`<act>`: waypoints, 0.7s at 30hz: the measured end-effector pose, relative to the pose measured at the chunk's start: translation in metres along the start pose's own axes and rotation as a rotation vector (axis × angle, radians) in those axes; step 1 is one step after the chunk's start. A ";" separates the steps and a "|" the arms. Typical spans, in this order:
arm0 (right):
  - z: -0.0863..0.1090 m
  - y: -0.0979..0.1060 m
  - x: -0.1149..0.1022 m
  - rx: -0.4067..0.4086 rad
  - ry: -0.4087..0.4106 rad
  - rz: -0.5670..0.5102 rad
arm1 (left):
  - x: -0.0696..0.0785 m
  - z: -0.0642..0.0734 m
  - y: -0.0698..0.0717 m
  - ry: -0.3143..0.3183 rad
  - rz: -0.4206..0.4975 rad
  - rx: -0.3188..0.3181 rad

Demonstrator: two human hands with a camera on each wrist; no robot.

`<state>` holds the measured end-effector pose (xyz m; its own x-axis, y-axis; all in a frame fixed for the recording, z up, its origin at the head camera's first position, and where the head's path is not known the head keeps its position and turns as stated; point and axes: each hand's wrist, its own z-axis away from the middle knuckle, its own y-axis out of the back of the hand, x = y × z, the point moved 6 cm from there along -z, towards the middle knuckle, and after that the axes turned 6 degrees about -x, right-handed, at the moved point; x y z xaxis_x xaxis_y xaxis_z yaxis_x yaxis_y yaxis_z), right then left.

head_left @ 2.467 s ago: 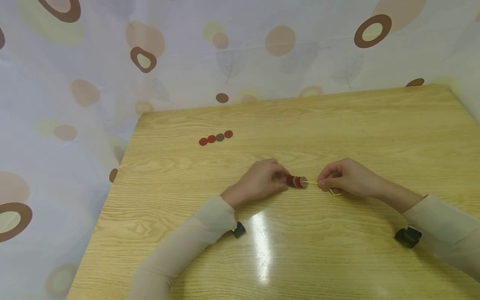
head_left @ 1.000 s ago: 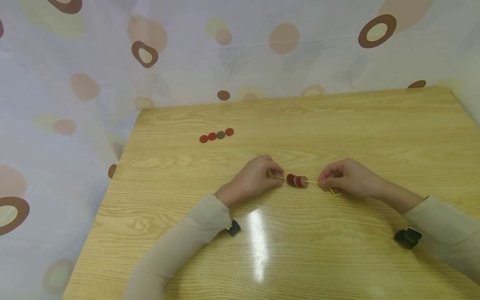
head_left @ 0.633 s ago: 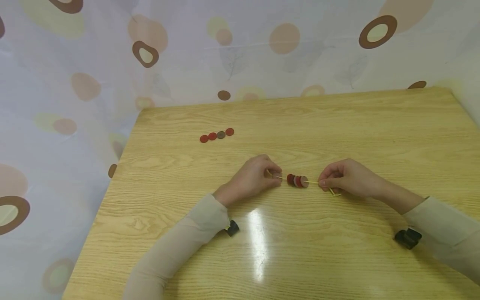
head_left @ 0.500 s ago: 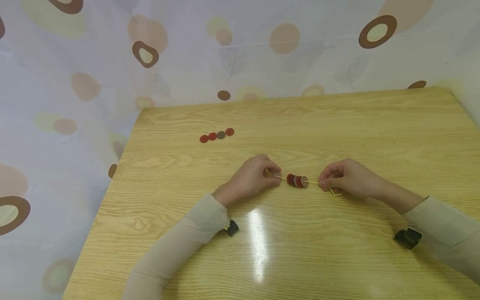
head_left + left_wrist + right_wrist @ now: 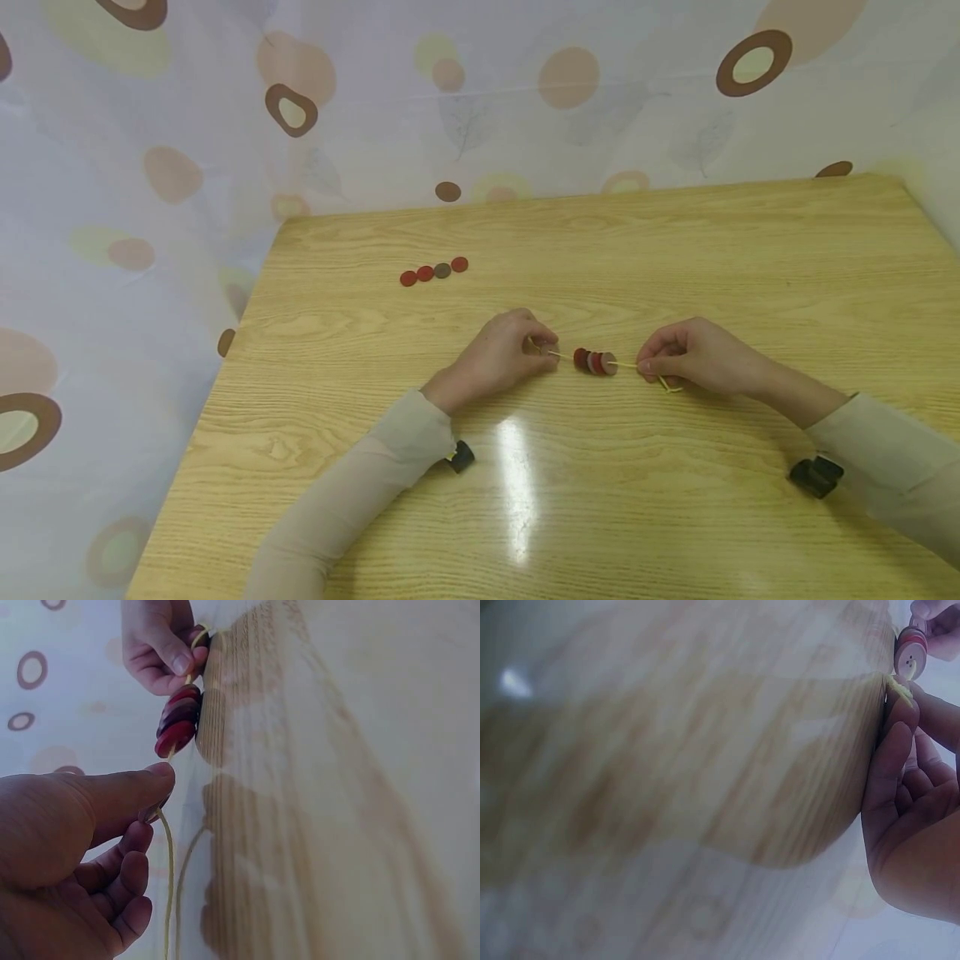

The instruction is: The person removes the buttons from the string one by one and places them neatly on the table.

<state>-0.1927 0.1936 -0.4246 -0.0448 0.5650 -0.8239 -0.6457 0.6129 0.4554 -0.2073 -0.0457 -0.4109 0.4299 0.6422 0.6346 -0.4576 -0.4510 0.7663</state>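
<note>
A yellow string point(image 5: 169, 870) runs between the two hands, passing through a short row of red, dark and pale buttons point(image 5: 594, 362). The left hand point(image 5: 501, 353) pinches a pale button point(image 5: 551, 352) between thumb and fingers. The string passes through this button too, and a gap of bare string parts it from the row. In the left wrist view the string's tail hangs down past the left hand's fingers. To the right of the row, the right hand point(image 5: 696, 358) pinches the string near its knotted end. Holes show in the row's end button point(image 5: 910, 661) in the right wrist view.
Several buttons lie in a slanting line at the back left of the wooden table point(image 5: 675, 500): red buttons point(image 5: 425, 273) and a grey button point(image 5: 442, 270). A patterned curtain point(image 5: 480, 100) hangs behind the table and along its left side.
The left hand has moved left along the string with the pale button, from right beside the row to a short distance away. The right hand and the row have stayed nearly still.
</note>
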 end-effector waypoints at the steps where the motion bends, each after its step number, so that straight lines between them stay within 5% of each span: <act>1: 0.000 0.000 0.000 0.000 0.001 0.002 | 0.000 0.000 0.000 0.000 0.000 0.001; 21: 0.000 0.000 0.000 -0.004 0.003 -0.010 | -0.005 0.003 0.002 0.007 0.000 0.009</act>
<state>-0.1927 0.1937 -0.4243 -0.0406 0.5577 -0.8291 -0.6491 0.6161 0.4462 -0.2084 -0.0518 -0.4122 0.4247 0.6466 0.6337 -0.4506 -0.4561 0.7674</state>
